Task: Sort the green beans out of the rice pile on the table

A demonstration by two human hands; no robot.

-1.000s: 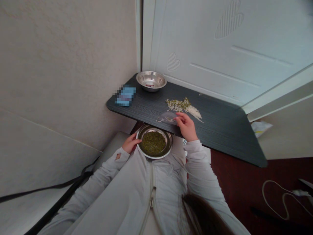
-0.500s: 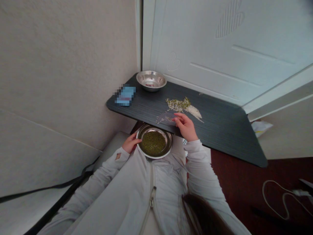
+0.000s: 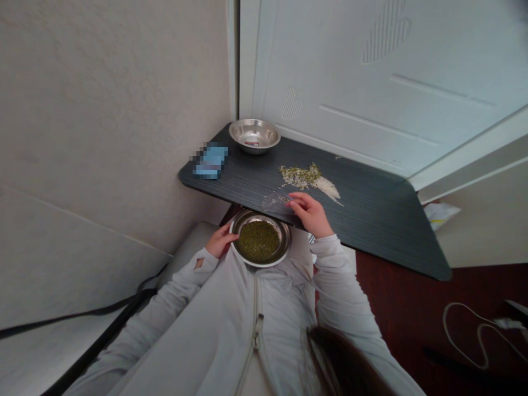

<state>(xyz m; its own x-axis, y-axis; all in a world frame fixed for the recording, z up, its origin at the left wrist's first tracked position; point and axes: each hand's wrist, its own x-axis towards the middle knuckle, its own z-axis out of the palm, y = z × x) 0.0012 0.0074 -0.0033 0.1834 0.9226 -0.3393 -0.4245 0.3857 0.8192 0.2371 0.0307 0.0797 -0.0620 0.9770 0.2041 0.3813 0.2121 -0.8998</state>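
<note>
My left hand (image 3: 219,242) grips the left rim of a metal bowl (image 3: 284,250), which sits at my lap below the table edge. Small green beans (image 3: 259,241), like mung beans, cover its bottom. My right hand (image 3: 309,212) is over the front of the dark table, its fingers pinched on a thin clear plastic piece (image 3: 275,203). A few pale grains show around and through the plastic, close to the table edge. Just beyond the fingers lies a mixed pile of green beans and whitish grains (image 3: 299,177), with white rice-like grains (image 3: 329,189) to its right.
A second metal bowl (image 3: 254,136) stands at the back left of the dark table (image 3: 371,214). Left of it lies a blurred blue item (image 3: 212,161). A wall is on the left and a white door (image 3: 330,71) behind. A white cable (image 3: 466,335) lies on the floor.
My right hand has shifted slightly left along the table front with the clear plastic piece. My left hand and the bowl it holds look unmoved.
</note>
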